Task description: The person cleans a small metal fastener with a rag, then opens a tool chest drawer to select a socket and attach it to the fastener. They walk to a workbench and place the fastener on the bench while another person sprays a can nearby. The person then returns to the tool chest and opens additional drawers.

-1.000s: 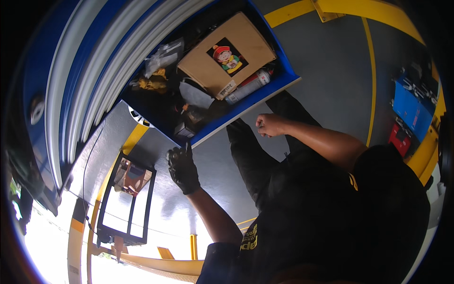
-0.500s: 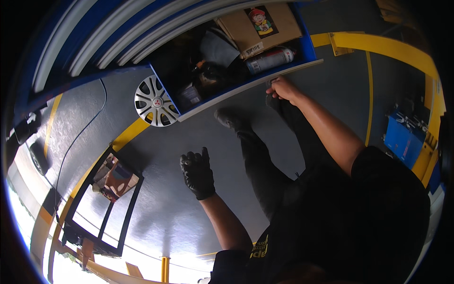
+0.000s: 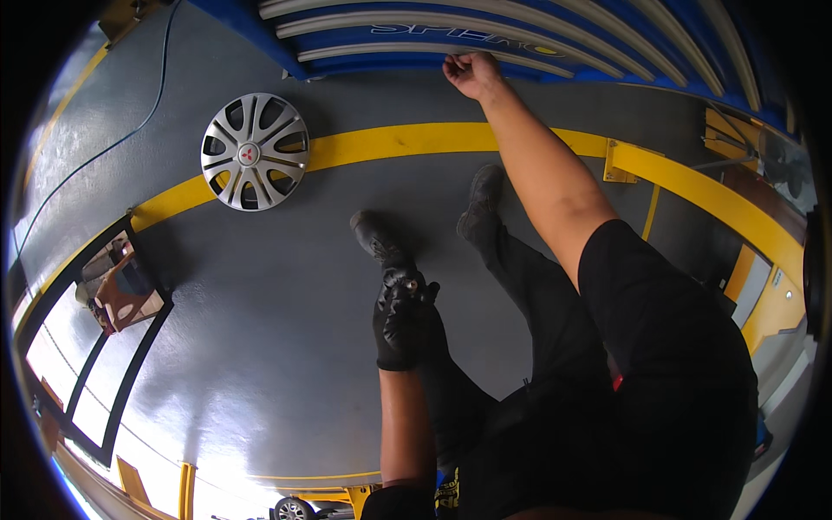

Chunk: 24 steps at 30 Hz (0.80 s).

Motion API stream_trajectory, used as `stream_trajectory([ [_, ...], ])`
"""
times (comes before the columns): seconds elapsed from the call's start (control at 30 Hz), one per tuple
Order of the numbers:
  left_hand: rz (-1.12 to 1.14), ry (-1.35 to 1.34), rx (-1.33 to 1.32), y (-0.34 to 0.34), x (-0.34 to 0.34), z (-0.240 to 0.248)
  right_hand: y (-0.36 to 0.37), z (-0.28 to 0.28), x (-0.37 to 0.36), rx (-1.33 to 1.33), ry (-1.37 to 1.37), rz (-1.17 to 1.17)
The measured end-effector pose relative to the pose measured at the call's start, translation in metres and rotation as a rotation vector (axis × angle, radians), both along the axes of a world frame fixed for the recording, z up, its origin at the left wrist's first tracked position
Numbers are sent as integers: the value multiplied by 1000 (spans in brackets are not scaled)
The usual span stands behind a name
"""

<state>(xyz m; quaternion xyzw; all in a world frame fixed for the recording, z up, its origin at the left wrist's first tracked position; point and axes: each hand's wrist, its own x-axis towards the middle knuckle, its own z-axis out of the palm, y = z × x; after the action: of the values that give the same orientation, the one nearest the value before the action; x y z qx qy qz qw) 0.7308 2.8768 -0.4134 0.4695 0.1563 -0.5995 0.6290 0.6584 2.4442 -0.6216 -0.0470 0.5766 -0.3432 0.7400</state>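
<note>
Right hand (image 3: 472, 74): reaching to the upper middle of the frame, bare, fingers curled in against the lower edge of the blue ribbed panel (image 3: 520, 30); whether gripping the edge or only pressing on it, impossible to tell.
Left hand (image 3: 400, 316): hanging at the centre of the frame in a black glove, fingers loosely curled, holding nothing visible, touching nothing but lying in front of the dark trouser leg.
Panel direction: lying straight up-frame from both hands, across the top edge.
Panel long axis: running left to right, bending with the lens, its pale ribs following the same curve.
Nearer hand: right hand already at the panel's edge; left hand well apart, down-frame of it.
Boots (image 3: 481, 199): pointing toward the upper middle of the frame, toes near the yellow floor line (image 3: 390, 143), one boot just below the right forearm.
Hubcap (image 3: 255, 152): lying flat at the upper left, overlapping the yellow line, well apart from both hands, nearer the left one.
Edges: panel's lower rim bounding the top; yellow rail (image 3: 719, 195) sweeping down the right side; dark-framed opening (image 3: 113, 286) with a brown object inside bounding the left.
Open room: grey floor (image 3: 260, 347) stretching wide between hubcap, framed opening and left hand; tighter on the right, between leg and rail.
</note>
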Motion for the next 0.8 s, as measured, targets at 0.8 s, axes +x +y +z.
stream_trajectory([
  [0.8,-174,65,-71,-31,-9,12,252,62,-135,308,73,595],
])
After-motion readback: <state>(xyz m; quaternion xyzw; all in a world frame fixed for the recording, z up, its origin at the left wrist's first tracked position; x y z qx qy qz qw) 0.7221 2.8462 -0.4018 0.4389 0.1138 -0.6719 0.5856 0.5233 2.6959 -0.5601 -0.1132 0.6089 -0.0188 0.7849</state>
